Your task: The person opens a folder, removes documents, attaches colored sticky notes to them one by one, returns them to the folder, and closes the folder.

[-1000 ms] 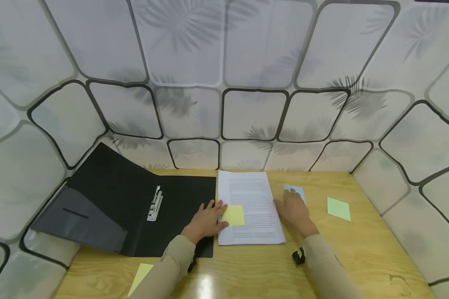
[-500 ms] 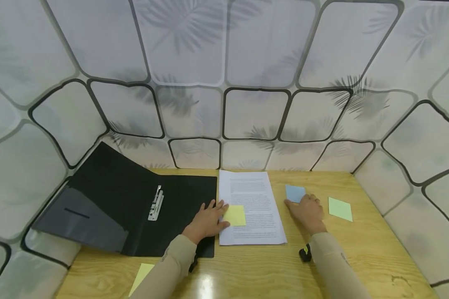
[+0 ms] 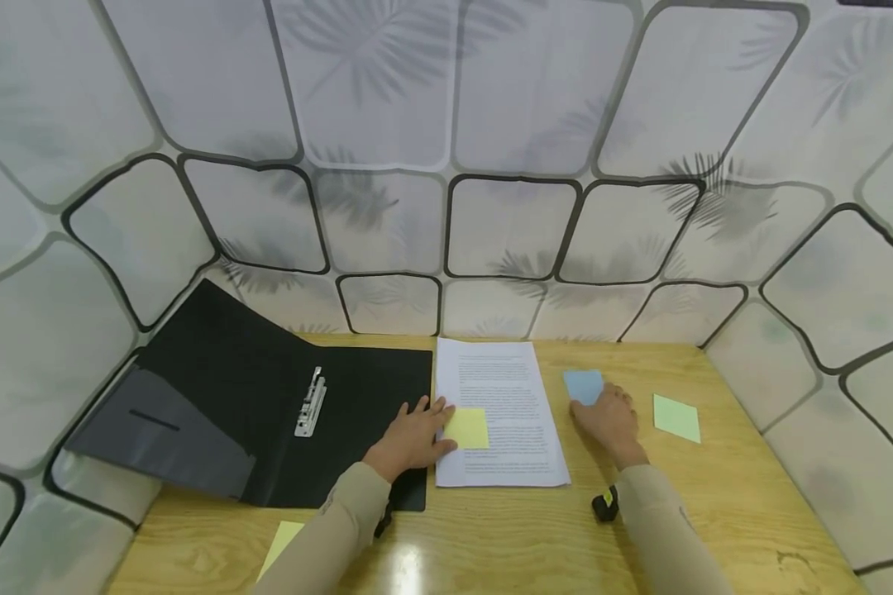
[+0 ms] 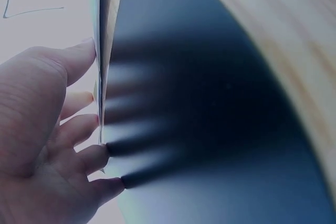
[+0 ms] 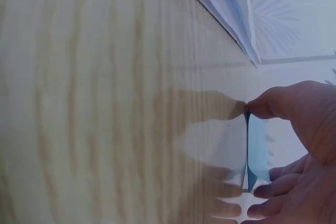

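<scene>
In the head view, my left hand [image 3: 409, 442] lies over the right edge of the black folder [image 3: 375, 397], its fingertips at the left side of a stack of printed paper [image 3: 521, 397]. A yellow sticky note [image 3: 466, 428] lies on the stack, close to those fingertips. Spread fingers and thumb [image 4: 79, 59] show along the paper's edge in the left wrist view. To the right, my right hand [image 3: 608, 420] is at a blue sticky note [image 3: 582, 387] on the table. In the right wrist view, its thumb touches one corner of the note and the fingertips meet the other, slightly curled end.
The folder lies open, its metal clip [image 3: 310, 406] exposed and its left cover raised against the patterned wall [image 3: 387, 223]. A green sticky note [image 3: 676, 418] is on the wooden table [image 3: 506, 537] at right. Another yellow note [image 3: 281, 545] is partly under the left sleeve.
My right hand has moved right from on top of the blue note to its lower right side, uncovering it. The note has shifted slightly left. My left hand stays in place.
</scene>
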Tool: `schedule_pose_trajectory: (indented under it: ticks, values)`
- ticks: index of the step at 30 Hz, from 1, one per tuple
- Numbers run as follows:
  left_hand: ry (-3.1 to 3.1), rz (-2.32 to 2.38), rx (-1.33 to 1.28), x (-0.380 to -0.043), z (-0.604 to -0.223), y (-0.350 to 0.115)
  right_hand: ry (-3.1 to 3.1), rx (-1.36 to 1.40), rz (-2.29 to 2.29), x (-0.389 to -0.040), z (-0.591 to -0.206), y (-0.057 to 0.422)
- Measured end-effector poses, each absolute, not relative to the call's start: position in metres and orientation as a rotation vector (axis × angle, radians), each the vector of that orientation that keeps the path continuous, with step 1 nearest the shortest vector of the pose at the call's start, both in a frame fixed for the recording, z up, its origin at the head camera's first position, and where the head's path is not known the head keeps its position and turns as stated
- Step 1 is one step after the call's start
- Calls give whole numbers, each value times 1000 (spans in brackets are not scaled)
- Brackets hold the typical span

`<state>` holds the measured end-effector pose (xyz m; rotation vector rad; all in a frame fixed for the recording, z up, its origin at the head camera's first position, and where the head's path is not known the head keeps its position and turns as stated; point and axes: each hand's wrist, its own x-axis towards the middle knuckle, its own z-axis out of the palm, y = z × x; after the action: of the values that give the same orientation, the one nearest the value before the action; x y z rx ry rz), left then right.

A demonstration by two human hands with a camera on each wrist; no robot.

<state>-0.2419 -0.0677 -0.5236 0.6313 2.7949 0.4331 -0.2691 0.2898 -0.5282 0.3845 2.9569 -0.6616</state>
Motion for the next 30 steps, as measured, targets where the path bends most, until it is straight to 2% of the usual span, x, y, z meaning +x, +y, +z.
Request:
schedule_pose_trajectory:
  ticks: [22,30]
  values:
    - [2797,506,610,-242,-525,-69,2958,386,-860,-268,-513,294]
    - [2787,508,610,-241,-524,-68,2895,313,-738,-268,-512,296]
